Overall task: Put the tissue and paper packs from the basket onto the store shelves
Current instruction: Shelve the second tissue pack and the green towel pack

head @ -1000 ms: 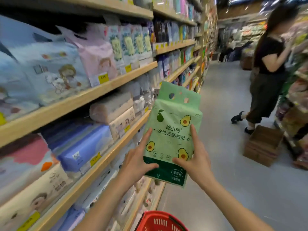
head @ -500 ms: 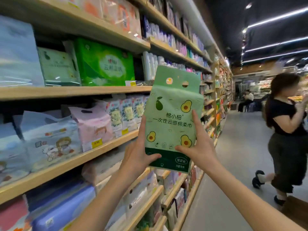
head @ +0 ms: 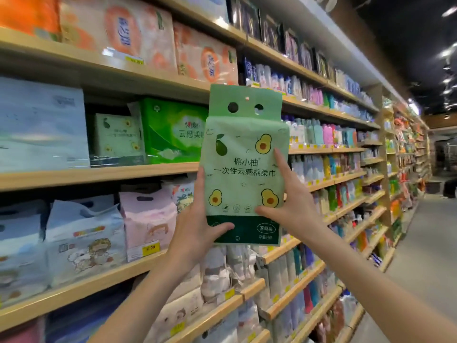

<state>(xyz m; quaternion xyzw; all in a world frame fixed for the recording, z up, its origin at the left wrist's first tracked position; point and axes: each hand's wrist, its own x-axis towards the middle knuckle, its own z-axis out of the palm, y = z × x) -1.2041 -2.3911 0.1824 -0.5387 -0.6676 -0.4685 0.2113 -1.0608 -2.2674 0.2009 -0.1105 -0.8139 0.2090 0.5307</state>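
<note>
I hold a light green tissue pack point(head: 243, 167) with avocado pictures upright in front of the shelves. My left hand point(head: 195, 226) grips its lower left edge, thumb across the dark green bottom band. My right hand point(head: 286, 201) grips its right side, thumb on the front and a finger pointing up along the edge. A matching avocado pack point(head: 117, 139) stands on the wooden shelf point(head: 99, 173) to the left, beside a bright green tissue pack point(head: 173, 132). The basket is out of view.
Orange tissue packs point(head: 138, 38) fill the shelf above. Pale blue packs point(head: 42, 125) sit left of the avocado pack. Pink and blue packs point(head: 148, 224) line the shelf below. Bottles and pouches point(head: 321, 134) run down the aisle to the right, over grey floor point(head: 430, 256).
Both hands have raised the avocado pack higher, up to the level of the shelf with the matching pack. My view has tilted up, and the person in the aisle is out of sight.
</note>
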